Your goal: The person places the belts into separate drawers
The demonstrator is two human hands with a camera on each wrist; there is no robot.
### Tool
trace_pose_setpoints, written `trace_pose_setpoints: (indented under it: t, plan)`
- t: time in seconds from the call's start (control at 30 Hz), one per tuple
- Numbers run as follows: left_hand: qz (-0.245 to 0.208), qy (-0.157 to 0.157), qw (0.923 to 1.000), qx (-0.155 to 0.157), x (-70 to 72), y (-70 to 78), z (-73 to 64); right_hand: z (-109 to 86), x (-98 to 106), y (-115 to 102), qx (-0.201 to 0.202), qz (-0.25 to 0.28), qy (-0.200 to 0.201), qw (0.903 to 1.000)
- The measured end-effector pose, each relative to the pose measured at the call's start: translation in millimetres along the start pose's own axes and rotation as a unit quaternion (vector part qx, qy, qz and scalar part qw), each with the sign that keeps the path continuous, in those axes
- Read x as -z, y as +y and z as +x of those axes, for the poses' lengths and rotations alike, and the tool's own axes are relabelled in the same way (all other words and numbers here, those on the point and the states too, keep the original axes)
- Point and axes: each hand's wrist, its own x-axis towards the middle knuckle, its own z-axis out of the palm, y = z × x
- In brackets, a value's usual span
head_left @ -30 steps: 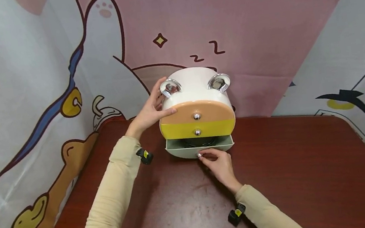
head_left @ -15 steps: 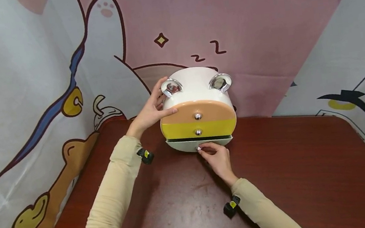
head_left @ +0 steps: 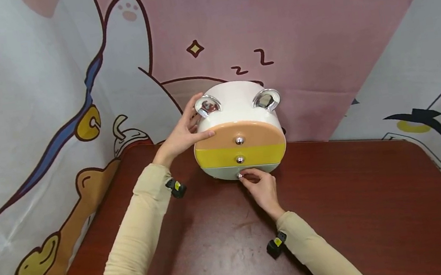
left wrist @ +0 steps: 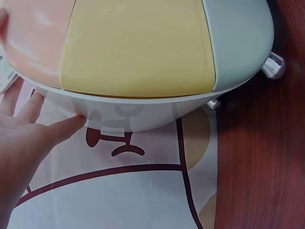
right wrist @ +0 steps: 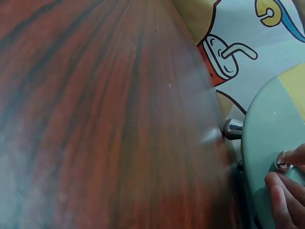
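A small rounded drawer cabinet (head_left: 236, 98) with a white body and silver ears stands towards the back of the table. Its orange drawer (head_left: 220, 138), yellow drawer (head_left: 215, 157) and pale green drawer (head_left: 218, 173) are all pushed in, stacked top to bottom. My left hand (head_left: 180, 136) rests against the cabinet's left side, thumb on the edge of the orange front. The left wrist view shows the fingers spread along the white wall. With thumb and fingers, my right hand (head_left: 264, 190) pinches the green drawer's silver knob (right wrist: 284, 168).
The reddish-brown wooden table (head_left: 359, 203) stretches out to both sides and in front. Printed cartoon cloth (head_left: 292, 16) hangs close behind the cabinet and along the left. Silver feet (left wrist: 273, 66) lift the cabinet off the table.
The green drawer, first pulled out with something dark inside, has slid back in flush. My right hand moved forward with its knob; the left hand stayed against the side.
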Motion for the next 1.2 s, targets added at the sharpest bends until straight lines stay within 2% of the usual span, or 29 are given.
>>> trace_pose_setpoints:
  t: [0.4,0.9,1.03,1.2]
  plan:
    - [-0.012,-0.003,0.9999,0.003,-1.3,3.5,0.7,0.5,-7,-4,-0.013,0.003,0.034,0.9993]
    - [-0.008,0.018,0.9996,-0.021,-7.5,-1.6,-3.9,1.5,-1,-6,-0.043,0.023,0.015,0.9987]
    - [-0.004,0.03,0.9994,-0.019,-9.3,-2.3,-5.8,2.6,3,-7,-0.038,0.02,-0.002,0.9991]
    - [-0.005,0.049,0.9987,-0.015,-11.9,-5.3,-9.3,0.7,12,-8,-0.047,0.033,-0.058,0.9967]
